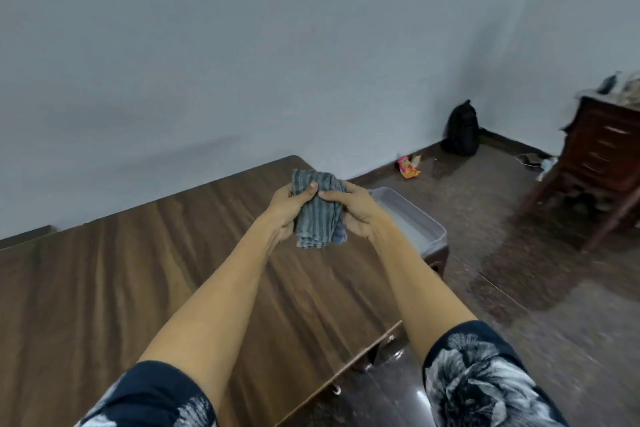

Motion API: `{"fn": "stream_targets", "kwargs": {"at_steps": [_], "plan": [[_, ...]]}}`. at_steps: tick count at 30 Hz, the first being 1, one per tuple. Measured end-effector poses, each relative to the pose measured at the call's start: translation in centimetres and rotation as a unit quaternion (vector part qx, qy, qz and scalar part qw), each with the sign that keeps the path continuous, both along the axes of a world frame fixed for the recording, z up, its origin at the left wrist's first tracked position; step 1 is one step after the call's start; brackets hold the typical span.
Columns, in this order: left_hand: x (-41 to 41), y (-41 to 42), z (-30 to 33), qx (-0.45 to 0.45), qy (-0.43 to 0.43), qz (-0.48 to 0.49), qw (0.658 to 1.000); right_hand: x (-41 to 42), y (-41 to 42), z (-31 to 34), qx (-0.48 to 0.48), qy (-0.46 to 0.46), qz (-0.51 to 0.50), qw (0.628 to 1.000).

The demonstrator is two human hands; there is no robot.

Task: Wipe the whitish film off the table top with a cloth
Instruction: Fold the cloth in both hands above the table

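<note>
A grey-blue ribbed cloth (318,215) is bunched and folded, held up in the air above the right part of the dark wood table top (138,281). My left hand (289,210) grips its left side with the thumb across the front. My right hand (353,211) grips its right side. Both arms reach forward from the bottom of the view. The table top shows pale streaks along the grain.
A shallow white plastic tub (415,222) sits on a low stand just past the table's right end. A black backpack (462,128) stands in the room corner, a wooden drawer unit (602,156) at far right, and litter (408,166) on the floor.
</note>
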State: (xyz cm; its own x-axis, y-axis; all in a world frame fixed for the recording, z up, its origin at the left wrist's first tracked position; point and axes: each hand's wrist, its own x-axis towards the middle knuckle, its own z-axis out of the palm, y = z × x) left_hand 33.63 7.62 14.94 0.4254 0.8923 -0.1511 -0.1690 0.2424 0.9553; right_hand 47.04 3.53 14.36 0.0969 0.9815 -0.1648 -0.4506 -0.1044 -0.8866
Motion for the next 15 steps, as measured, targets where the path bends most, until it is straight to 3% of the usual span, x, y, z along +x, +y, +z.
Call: {"fn": "stream_targets", "kwargs": {"at_steps": [3,8,15], "plan": [[6.0,-0.4,-1.2,0.022,0.021,-0.015,0.999,5.8,-1.1,-1.1,-0.013,-0.033,-0.024,0.999],[14.6,-1.0,-3.4,0.022,0.043,-0.011,0.999,14.5,-3.1,-1.8,-0.052,-0.207,-0.056,0.975],[24.7,-2.2,-6.1,-0.033,0.040,-0.005,0.999,23.5,-4.6,-4.0,-0.096,-0.218,-0.140,0.961]]}}
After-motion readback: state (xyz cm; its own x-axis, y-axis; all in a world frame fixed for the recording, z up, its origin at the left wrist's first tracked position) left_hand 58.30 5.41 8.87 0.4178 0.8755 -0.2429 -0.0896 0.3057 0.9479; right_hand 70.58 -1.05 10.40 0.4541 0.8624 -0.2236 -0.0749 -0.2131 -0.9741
